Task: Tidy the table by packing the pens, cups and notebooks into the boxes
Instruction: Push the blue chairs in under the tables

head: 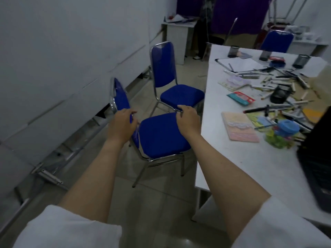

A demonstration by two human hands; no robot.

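Observation:
A white table (250,161) on the right carries a scatter of pens (279,81), several notebooks, one pink (239,127), and black mesh cups (232,51) at the far end. A dark box (317,169) stands at the table's near right edge. Both hands are off the table, on a blue chair (161,135) beside it. My left hand (121,123) grips the chair's backrest. My right hand (187,117) grips the far edge of its seat.
A second blue chair (179,93) stands just behind the first, close to the table's left edge. A white wall runs along the left, with metal rails on the floor. A third blue chair (277,41) and another desk stand at the far end.

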